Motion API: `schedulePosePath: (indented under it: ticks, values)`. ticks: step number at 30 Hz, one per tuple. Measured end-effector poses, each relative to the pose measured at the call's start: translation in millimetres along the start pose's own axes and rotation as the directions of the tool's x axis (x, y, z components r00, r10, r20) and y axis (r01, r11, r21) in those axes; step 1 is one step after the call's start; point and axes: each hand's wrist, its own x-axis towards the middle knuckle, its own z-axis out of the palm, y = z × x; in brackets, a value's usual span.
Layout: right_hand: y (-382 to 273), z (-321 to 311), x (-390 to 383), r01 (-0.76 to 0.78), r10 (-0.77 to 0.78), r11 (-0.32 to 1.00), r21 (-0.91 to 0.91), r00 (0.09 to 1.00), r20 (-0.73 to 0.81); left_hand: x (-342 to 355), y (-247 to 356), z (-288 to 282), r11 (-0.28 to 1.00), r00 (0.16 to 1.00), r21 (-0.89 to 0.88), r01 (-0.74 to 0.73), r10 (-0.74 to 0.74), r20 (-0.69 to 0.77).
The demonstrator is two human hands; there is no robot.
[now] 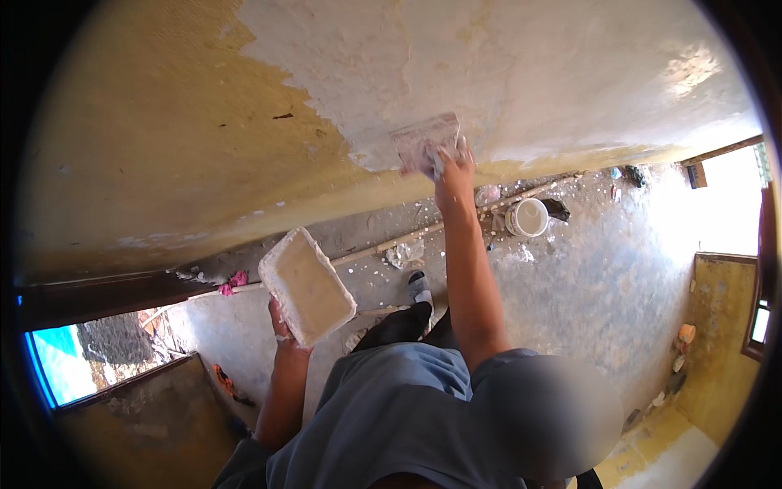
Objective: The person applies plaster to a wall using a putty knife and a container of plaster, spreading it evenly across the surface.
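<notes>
My right hand (453,167) grips a wide flat scraper (425,137), blade against the wall (269,175) where white coating (538,73) meets yellow paint (187,98). My left hand (282,324) grips a rectangular tub (275,281) of off-white paste (314,285), left of the scraper, above the floor (586,285).

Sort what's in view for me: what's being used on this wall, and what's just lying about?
In use:
Wide flat blade, in the right hand, against the part-coated wall
Tray of pale paste, in the left hand

Probably just lying about:
Long pole on the floor
Whitish bucket, though it could belong to the work
Pink scrap
Pale crumpled scrap
</notes>
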Motion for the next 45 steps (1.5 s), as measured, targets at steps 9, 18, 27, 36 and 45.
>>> schedulePosePath:
  ticks: [9,18,27,36,45]
  values:
    - [60,-44,75,-0.175,0.136,0.944,-0.281,0.979,-0.151,7,0,2,0.998,0.998,-0.016,0.055,-0.055,0.023]
    - [173,-84,74,-0.343,0.337,0.939,0.008,0.917,-0.215,13,-4,13,0.999,0.998,0.008,0.053,-0.053,0.024]
    - [-52,55,-117,0.213,-0.075,0.914,-0.345,0.925,0.372,18,-10,5,0.989,0.98,-0.073,0.129,-0.116,0.162]
    - [-108,41,-152,0.5,-0.09,0.276,-0.821,0.864,0.496,79,-65,45,0.952,0.888,-0.117,0.284,-0.215,0.406]
    - [-122,62,-157,0.515,-0.084,-0.133,-0.846,0.845,0.528,78,-89,79,0.999,0.895,-0.007,-0.04,0.039,0.444]
